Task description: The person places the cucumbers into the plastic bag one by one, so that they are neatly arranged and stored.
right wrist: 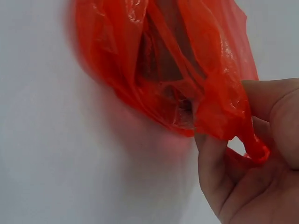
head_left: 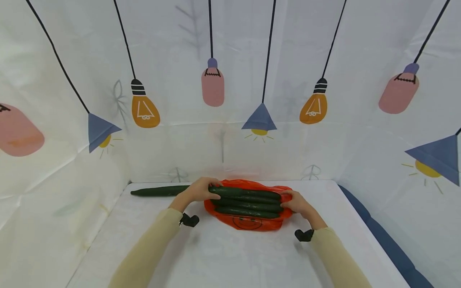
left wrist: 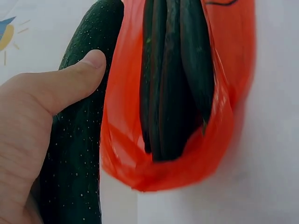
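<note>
A red plastic bag [head_left: 252, 226] with a printed smiling face lies at the table's far side. Several dark green cucumbers [head_left: 246, 208] lie side by side in it. My left hand [head_left: 196, 190] grips another cucumber [left wrist: 74, 158] beside the bag, its thumb laid along the bumpy skin; in the head view a green length [head_left: 156, 191] runs out left behind this hand. At the bag's right end, my right hand [head_left: 299, 205] pinches the bag's bunched edge between thumb and fingers. That hold shows closely in the right wrist view, where red film [right wrist: 224, 98] hides most of the contents.
A white tabletop [head_left: 237, 260] lies under everything. Behind it hangs a pale cloth backdrop [head_left: 173, 144] printed with lamps and bulbs. Dark blue padding [head_left: 389, 240] runs along the right table edge. Black straps sit on both wrists.
</note>
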A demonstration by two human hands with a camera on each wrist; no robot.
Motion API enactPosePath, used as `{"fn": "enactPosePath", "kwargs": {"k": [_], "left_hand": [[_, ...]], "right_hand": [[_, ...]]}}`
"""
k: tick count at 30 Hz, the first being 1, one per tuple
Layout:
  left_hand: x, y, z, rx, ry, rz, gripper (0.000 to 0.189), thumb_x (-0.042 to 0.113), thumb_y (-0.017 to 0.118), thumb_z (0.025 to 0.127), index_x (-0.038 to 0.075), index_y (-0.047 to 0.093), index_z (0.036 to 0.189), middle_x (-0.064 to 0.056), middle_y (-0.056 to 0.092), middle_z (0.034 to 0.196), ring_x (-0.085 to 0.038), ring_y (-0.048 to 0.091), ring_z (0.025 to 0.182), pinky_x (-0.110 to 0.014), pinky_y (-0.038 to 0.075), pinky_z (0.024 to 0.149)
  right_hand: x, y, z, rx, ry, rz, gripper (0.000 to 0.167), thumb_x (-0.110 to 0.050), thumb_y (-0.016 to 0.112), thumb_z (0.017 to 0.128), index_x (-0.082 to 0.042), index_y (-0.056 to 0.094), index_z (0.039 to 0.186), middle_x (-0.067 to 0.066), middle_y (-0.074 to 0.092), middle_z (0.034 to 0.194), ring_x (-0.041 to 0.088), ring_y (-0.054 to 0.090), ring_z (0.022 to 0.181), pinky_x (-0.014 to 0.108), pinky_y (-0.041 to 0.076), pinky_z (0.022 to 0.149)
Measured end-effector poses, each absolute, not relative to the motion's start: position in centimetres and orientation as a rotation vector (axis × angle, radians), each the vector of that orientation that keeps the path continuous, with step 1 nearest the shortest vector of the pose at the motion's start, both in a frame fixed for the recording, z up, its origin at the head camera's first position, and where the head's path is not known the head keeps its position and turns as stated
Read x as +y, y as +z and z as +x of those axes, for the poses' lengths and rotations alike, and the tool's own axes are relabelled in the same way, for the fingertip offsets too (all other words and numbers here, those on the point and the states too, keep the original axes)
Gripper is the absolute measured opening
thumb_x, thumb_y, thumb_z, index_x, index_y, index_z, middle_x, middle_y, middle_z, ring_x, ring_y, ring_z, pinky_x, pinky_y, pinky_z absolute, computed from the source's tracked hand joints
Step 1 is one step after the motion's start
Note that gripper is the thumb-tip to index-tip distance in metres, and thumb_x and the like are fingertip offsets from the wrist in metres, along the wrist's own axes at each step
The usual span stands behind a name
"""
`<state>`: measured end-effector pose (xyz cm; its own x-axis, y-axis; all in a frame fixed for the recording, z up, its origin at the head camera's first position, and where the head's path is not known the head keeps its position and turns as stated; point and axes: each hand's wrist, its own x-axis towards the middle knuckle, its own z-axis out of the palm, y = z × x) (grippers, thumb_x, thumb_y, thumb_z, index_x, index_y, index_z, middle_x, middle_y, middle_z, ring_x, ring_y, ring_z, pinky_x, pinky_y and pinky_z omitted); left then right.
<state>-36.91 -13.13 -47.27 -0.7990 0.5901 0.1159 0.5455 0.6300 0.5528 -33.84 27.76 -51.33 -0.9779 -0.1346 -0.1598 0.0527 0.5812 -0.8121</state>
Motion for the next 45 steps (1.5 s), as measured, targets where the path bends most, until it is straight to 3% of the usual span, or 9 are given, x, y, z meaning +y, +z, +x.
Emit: {"fn": "enactPosePath", "kwargs": {"k": [3,7,14,21,25,29,41,45], "left_hand": [[-12.1,-47.4,-37.5,2.760,0.892,0.989,0.040,0.027,0.082,0.081,0.020,0.068,0.118,0.004,0.064,0.110,-0.015,0.058,0.099,-0.036,0.049,0.085],[-10.8,-47.4,-38.1,2.745,0.879,1.007,0.040,0.030,0.081,0.081,0.021,0.067,0.118,0.005,0.063,0.111,-0.014,0.058,0.100,-0.034,0.048,0.086],[-8.9,-47.3,-38.8,2.725,0.858,1.020,0.040,0.032,0.081,0.081,0.020,0.068,0.117,0.005,0.064,0.110,-0.015,0.057,0.100,-0.033,0.048,0.087],[-7.4,-47.5,-39.3,2.706,0.833,1.066,0.042,0.032,0.081,0.081,0.020,0.067,0.119,0.003,0.063,0.112,-0.017,0.058,0.103,-0.035,0.048,0.088],[-6.7,-47.6,-39.4,2.708,0.833,1.069,0.043,0.033,0.081,0.081,0.020,0.068,0.119,0.003,0.064,0.111,-0.016,0.058,0.102,-0.034,0.048,0.087],[-5.9,-47.8,-39.3,2.705,0.846,1.058,0.044,0.031,0.081,0.081,0.018,0.067,0.120,0.001,0.064,0.112,-0.017,0.058,0.103,-0.035,0.048,0.089],[-3.8,-48.4,-40.3,2.710,0.836,1.018,0.043,0.035,0.080,0.081,0.023,0.067,0.120,0.003,0.064,0.112,-0.015,0.058,0.104,-0.034,0.047,0.090],[-3.1,-48.3,-40.1,2.705,0.812,1.061,0.042,0.034,0.081,0.081,0.023,0.068,0.119,0.004,0.065,0.114,-0.015,0.059,0.106,-0.032,0.047,0.091]], "right_hand": [[27.6,-50.9,-34.1,2.582,-1.307,-0.089,0.064,0.006,0.060,0.079,-0.001,0.045,0.141,0.027,0.044,0.132,0.032,0.048,0.089,0.033,0.044,0.059],[27.6,-50.7,-34.2,2.545,-1.279,-0.076,0.073,0.010,0.051,0.077,-0.002,0.035,0.148,0.027,0.038,0.136,0.034,0.045,0.094,0.034,0.040,0.061],[27.7,-52.8,-34.0,2.502,-1.414,-0.004,0.064,0.007,0.041,0.082,0.002,0.035,0.146,0.025,0.036,0.142,0.039,0.036,0.117,0.044,0.041,0.088],[27.4,-54.1,-33.4,2.298,-1.868,0.090,0.056,0.006,0.036,0.091,0.002,0.033,0.147,0.024,0.037,0.137,0.033,0.043,0.109,0.029,0.045,0.074],[27.1,-54.6,-33.4,2.243,-1.990,0.112,0.049,-0.008,0.048,0.101,0.000,0.034,0.147,0.024,0.037,0.140,0.031,0.046,0.113,0.026,0.050,0.080],[27.0,-55.1,-33.3,2.178,-2.064,0.111,0.060,-0.018,0.061,0.098,-0.002,0.032,0.148,0.023,0.035,0.143,0.030,0.043,0.117,0.026,0.049,0.084],[27.0,-55.5,-33.3,2.028,-2.198,0.186,0.064,-0.017,0.060,0.098,-0.008,0.028,0.152,0.019,0.032,0.147,0.023,0.047,0.114,0.022,0.049,0.084],[26.9,-55.6,-33.3,1.991,-2.230,0.204,0.067,-0.017,0.060,0.097,-0.010,0.023,0.154,0.017,0.029,0.150,0.025,0.044,0.119,0.023,0.049,0.086]]}}
